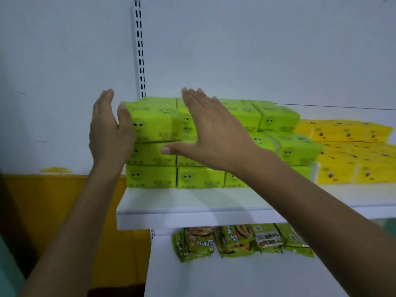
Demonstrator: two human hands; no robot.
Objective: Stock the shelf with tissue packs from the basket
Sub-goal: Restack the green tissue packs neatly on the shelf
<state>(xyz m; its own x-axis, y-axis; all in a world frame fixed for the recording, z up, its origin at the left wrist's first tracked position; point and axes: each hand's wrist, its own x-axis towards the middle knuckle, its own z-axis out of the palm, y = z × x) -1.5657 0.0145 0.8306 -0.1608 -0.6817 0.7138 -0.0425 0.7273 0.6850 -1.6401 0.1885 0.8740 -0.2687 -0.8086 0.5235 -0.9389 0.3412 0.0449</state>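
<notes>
**Squaring up a green tissue pack on the shelf**

At the left, the person's left hand [109, 133] stands on edge with straight fingers. Its palm is against the left end of the top green tissue pack [154, 125] and nothing is clasped. That pack lies on the left end of a three-high green stack [199, 176] on the white shelf [192, 217].

Next, the right hand [214, 133] is spread flat over the pack's front, thumb stretched left, also clasping nothing.

Further right sit yellow packs [347, 151], touching the green ones. Below the shelf lie green snack packets [235, 241].

The basket is out of view.

The packs look light and soft, in slick film that likely slides easily. They are probably best held by the short ends or nudged with flat palms, since squeezing would dent them.
</notes>
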